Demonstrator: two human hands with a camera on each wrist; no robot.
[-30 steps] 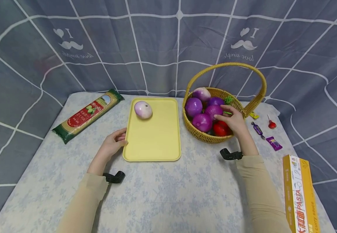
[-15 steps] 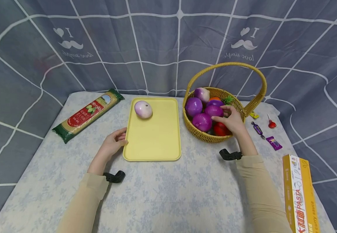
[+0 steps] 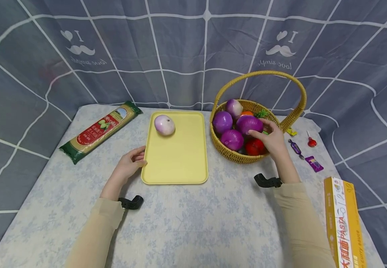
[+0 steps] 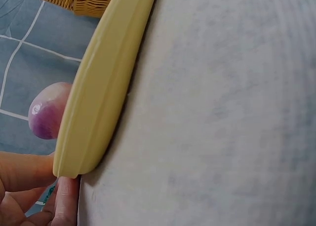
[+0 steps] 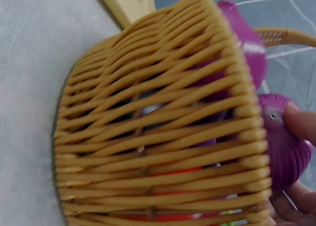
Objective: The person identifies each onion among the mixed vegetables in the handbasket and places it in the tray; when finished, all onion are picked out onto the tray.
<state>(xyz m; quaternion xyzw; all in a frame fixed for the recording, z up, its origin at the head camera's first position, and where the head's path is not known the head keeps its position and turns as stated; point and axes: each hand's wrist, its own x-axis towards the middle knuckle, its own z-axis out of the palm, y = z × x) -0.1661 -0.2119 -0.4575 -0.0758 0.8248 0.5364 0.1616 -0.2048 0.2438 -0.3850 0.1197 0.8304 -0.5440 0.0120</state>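
In the head view my right hand [image 3: 273, 140] grips a purple onion [image 3: 248, 125] between thumb and fingers, above the other vegetables in the wicker basket [image 3: 233, 156]. The right wrist view shows thumb and fingers on opposite sides of this ridged onion [image 5: 285, 142], beside the basket's rim. Purple onions [image 3: 232, 140], a red tomato-like vegetable [image 3: 254, 147] and a white-purple onion [image 3: 234, 108] lie in the basket. My left hand [image 3: 129, 163] holds the left edge of the yellow tray [image 3: 176, 160], thumb at the rim and fingers against its side. A white-purple onion [image 3: 164, 125] lies on the tray.
The basket's tall handle [image 3: 263, 73] arches over its contents. A pasta packet [image 3: 101, 132] lies at the left back. Small wrapped candies [image 3: 314, 163] and a red lollipop-like item [image 3: 312, 143] are scattered right of the basket. A yellow pasta box [image 3: 345, 223] stands at the right front.
My right hand has taken hold of the purple onion and raised it slightly over the others. The white-purple onion in the basket has shifted a little. My left hand and the tray stay put.
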